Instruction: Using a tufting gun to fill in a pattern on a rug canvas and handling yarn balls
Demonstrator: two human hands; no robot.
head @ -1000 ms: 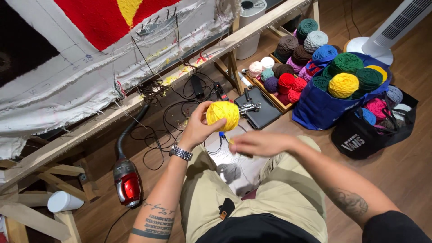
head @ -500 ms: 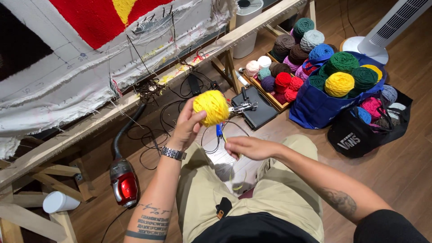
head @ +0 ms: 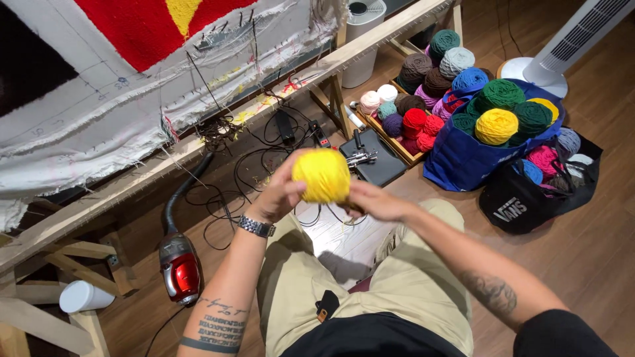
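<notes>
Left hand (head: 281, 195) cups a round ball of bright yellow yarn (head: 321, 175) from its left side, fingers curled around the curve so the ball stays up in front of the body, above the lap and clear of the wooden floor (head: 595, 264). Right hand (head: 374, 200) meets the ball from the lower right, its fingers closed against the wool; whether they pinch a loose strand there is too small to tell. With both hands on it, the ball is steadied on two sides, which suits turning or winding it.

A silver metal wristwatch (head: 256, 227) sits on the left wrist. Below the hands lie khaki trousers (head: 370, 291). Ahead, a slanted wooden frame (head: 198, 149) carries stretched white cloth with a red and yellow tufted patch (head: 178, 26), so the work faces the seated person. On the floor near the frame rest tangled black cables (head: 264, 158) and a small red vacuum cleaner (head: 180, 268). To the right, well apart from the hands, a blue fabric bag (head: 463, 158) and a black bag (head: 529, 198) hold many yarn balls, kept within reach.
</notes>
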